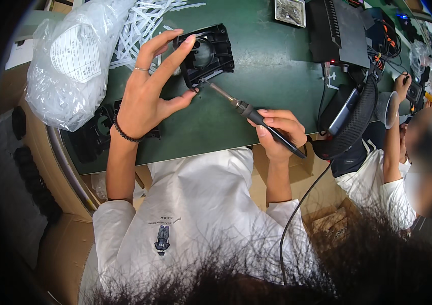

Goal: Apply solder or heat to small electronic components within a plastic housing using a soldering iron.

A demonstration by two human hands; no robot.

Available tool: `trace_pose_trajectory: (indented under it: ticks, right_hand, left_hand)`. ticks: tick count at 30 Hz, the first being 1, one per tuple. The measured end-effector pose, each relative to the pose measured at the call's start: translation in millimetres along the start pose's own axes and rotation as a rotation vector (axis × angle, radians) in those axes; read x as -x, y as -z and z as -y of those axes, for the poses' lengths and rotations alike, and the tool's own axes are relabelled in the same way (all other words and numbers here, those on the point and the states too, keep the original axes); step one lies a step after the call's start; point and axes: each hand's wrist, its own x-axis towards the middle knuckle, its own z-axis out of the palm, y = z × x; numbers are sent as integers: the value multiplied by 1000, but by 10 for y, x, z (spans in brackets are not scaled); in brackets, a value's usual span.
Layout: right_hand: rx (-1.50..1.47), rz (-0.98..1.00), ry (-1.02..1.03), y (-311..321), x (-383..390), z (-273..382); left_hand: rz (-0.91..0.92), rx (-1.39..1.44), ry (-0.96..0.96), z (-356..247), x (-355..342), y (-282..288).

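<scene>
The hands are apart, each gripping a separate item over the green desk (266, 66). The left hand (147, 96) holds a black plastic housing (222, 48), which lies near the far middle of the desk, ahead of the person. The index finger bears on the housing's upper left part, and the thumb is at its lower left corner. The housing is tilted and has a round recess in its face.

The right hand (282, 133) is clamped on the handle of a soldering iron (257, 118), held like a pen. The iron points up and left, its tip at the lower edge of the housing; whether tip and housing touch cannot be told.

Left of the housing lies a loose pile of white plastic strips (142, 28). Beside the pile stands a clear plastic bag (73, 96) with a white printed label (77, 51). Further black parts (91, 133) lie near the left forearm.

At the far right, a small metal tray (291, 23) sits beside a black box (338, 35) with a lit red indicator. A dark cable (297, 208) curves down past the right forearm. A co-worker's hand (403, 87) is at the right side.
</scene>
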Motion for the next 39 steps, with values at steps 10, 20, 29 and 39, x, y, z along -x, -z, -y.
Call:
trace_pose_trajectory:
  ticks: [10,20,29,39]
  right_hand:
    - [55,26,13,-10,-7,18]
    - [62,27,3,-11,-21,24]
    - [-106,-425,47,-77,113,-49]
    - [-52,-550,49,-34,112,-95]
  left_hand:
    - [10,3,-1,5,-2,16]
    - [6,7,-3,7,-15,10]
    - [-163,-108,39,-37,-452,149]
    - [93,-44,-94,715,-1616,32]
